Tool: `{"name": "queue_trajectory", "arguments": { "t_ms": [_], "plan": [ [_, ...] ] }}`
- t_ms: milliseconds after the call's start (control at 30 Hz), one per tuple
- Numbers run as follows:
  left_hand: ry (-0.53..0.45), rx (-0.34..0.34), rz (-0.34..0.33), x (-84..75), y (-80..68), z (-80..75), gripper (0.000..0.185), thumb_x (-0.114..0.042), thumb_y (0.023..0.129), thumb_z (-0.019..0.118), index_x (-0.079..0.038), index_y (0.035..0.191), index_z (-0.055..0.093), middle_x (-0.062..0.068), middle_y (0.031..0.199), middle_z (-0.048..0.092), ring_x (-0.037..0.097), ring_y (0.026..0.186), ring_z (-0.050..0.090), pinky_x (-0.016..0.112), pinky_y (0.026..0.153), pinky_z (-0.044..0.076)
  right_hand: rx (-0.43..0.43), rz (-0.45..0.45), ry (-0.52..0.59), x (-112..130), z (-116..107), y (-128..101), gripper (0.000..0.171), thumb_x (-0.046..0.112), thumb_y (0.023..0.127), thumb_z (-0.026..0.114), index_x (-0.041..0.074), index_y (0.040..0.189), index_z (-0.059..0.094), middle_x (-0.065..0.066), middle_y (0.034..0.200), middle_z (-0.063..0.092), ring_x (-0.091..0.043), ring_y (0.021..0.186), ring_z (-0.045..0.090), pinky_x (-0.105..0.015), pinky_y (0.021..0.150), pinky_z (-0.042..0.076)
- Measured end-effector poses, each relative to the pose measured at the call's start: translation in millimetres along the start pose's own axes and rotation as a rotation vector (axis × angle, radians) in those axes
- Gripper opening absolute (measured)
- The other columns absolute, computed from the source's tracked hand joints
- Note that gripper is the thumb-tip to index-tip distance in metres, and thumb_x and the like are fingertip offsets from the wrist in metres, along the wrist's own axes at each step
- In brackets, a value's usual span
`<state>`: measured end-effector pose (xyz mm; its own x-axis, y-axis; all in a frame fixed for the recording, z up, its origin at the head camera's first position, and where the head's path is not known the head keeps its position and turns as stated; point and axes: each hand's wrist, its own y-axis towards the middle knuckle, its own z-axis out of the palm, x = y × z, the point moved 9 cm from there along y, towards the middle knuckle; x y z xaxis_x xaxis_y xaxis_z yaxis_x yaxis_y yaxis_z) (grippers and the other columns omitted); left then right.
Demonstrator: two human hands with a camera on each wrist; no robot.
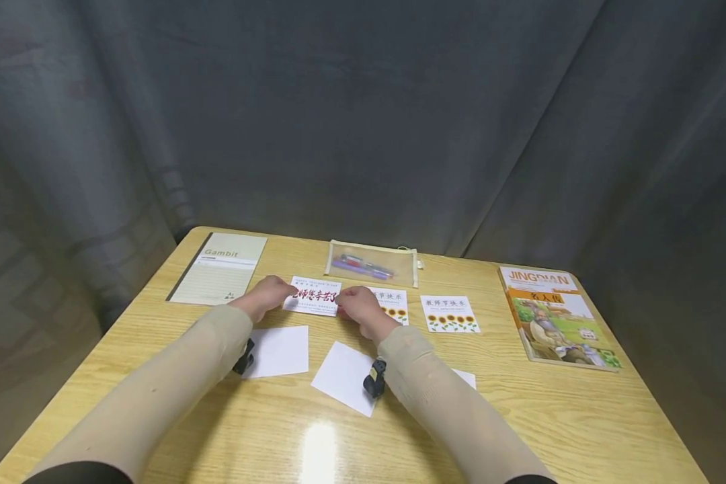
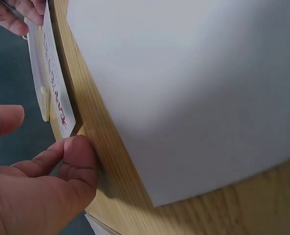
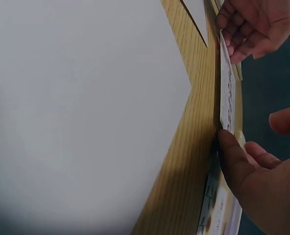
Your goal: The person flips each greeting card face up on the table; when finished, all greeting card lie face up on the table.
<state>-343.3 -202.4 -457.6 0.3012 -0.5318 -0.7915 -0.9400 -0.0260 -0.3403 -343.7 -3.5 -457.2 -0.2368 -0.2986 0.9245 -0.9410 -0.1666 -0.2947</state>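
Both hands met at a card [image 1: 314, 296] printed with red characters, which lay on the table [image 1: 157, 349] between a notebook [image 1: 220, 267] and a sunflower card [image 1: 390, 304]. The left hand [image 1: 270, 293] pinched the card's left end and the right hand [image 1: 358, 309] its right end; the wrist views showed the fingers [image 2: 79, 161] curled at the card's corners, with thumbs set against its edge, and the card looked tipped up off the wood, though whether its far edge touched the table could not be told. By my reading the step in hand was picking up that card, with the grasp made and the lift only begun. A second sunflower card [image 1: 452, 314] lay just to the right, apart from the first, and three blank white sheets [image 1: 277, 351] sat nearer the person, partly under the sleeves. A mesh pencil pouch [image 1: 372, 263] lay behind the cards and a book [image 1: 555, 316] near the table's right edge. The next move, as I judged it, called for an even raise from both ends so the thin card would not bend or slip from the fingertips, and for keeping the right hand clear of the sunflower card, which it overlapped in the head view. If the card was to go onto one of the blank sheets, the arms would need to draw back first, since the sleeves covered parts of them.
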Motion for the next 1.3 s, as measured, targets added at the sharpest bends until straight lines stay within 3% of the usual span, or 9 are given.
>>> {"name": "queue_trajectory", "arguments": {
  "t_ms": [200,367,500,633,767,967,1067,1167,1300],
  "plan": [
    [0.034,-0.025,-0.009,0.6,-0.6,-0.8,0.045,-0.017,0.100,0.056,0.017,0.131,0.054,0.024,0.113,0.058,0.028,0.092,0.052,0.041,0.086,0.048,0.017,-0.009,0.000,0,3,-1,0.033,0.007,0.097,0.062,-0.008,0.126,0.060,-0.013,0.109,0.062,-0.018,0.086,0.059,-0.028,0.080,0.053],
    [0.094,-0.010,0.018,4.2,-11.2,0.0,0.051,-0.018,0.103,0.053,0.018,0.138,0.047,0.033,0.137,0.052,0.041,0.120,0.054,0.052,0.106,0.045,0.021,-0.004,-0.016,-1,4,-2,0.036,0.008,0.097,0.062,-0.007,0.129,0.059,-0.014,0.113,0.062,-0.020,0.088,0.061,-0.030,0.083,0.054],
    [0.287,-0.017,0.234,-5.0,-36.6,-1.3,0.054,-0.017,0.101,0.055,0.021,0.139,0.046,0.038,0.135,0.051,0.049,0.126,0.052,0.058,0.108,0.043,0.045,-0.006,-0.024,-1,6,-5,0.041,0.009,0.098,0.060,-0.007,0.136,0.057,-0.015,0.112,0.064,-0.021,0.089,0.062,-0.030,0.081,0.054],
    [0.484,-0.054,0.516,-15.2,-81.9,2.4,0.054,-0.015,0.098,0.061,0.019,0.138,0.048,0.036,0.130,0.054,0.051,0.122,0.053,0.061,0.107,0.043,0.094,-0.022,-0.032,1,9,-11,0.046,0.008,0.095,0.060,-0.008,0.138,0.055,-0.014,0.110,0.065,-0.022,0.090,0.062,-0.030,0.080,0.055],
    [0.570,0.015,0.677,-8.4,-125.3,18.4,0.057,-0.025,0.100,0.065,0.011,0.143,0.050,0.033,0.145,0.047,0.051,0.134,0.045,0.064,0.111,0.038,0.187,-0.024,-0.035,1,17,-21,0.045,0.004,0.094,0.060,-0.013,0.135,0.056,-0.018,0.114,0.066,-0.024,0.097,0.065,-0.032,0.089,0.057],
    [0.621,0.188,0.677,22.1,-146.0,37.2,0.067,-0.046,0.102,0.060,0.002,0.148,0.051,0.025,0.159,0.037,0.046,0.145,0.036,0.062,0.114,0.034,0.325,-0.003,-0.035,-3,38,-37,0.046,0.004,0.098,0.059,-0.018,0.138,0.052,-0.024,0.121,0.067,-0.032,0.111,0.068,-0.035,0.096,0.056],
    [0.652,0.211,0.642,29.1,-143.0,37.2,0.071,-0.048,0.103,0.059,0.005,0.149,0.049,0.026,0.160,0.036,0.046,0.147,0.033,0.062,0.115,0.033,0.356,0.008,-0.004,-3,48,-45,0.047,0.004,0.097,0.059,-0.018,0.138,0.051,-0.019,0.114,0.068,-0.025,0.102,0.069,-0.035,0.096,0.056],
    [0.668,0.220,0.621,29.2,-141.8,38.2,0.072,-0.046,0.103,0.059,0.008,0.149,0.047,0.030,0.160,0.034,0.049,0.147,0.031,0.062,0.116,0.031,0.388,0.029,0.048,0,60,-52,0.027,0.002,0.095,0.058,-0.014,0.116,0.060,-0.007,0.094,0.063,-0.013,0.084,0.061,-0.030,0.091,0.056],
    [0.687,0.207,0.613,25.3,-141.3,41.8,0.071,-0.037,0.100,0.065,0.013,0.146,0.047,0.039,0.156,0.032,0.056,0.144,0.030,0.066,0.115,0.029,0.374,0.036,0.047,5,71,-59,0.019,0.003,0.094,0.060,-0.009,0.109,0.063,-0.001,0.084,0.051,-0.010,0.074,0.049,-0.023,0.078,0.052]
  ]
}}
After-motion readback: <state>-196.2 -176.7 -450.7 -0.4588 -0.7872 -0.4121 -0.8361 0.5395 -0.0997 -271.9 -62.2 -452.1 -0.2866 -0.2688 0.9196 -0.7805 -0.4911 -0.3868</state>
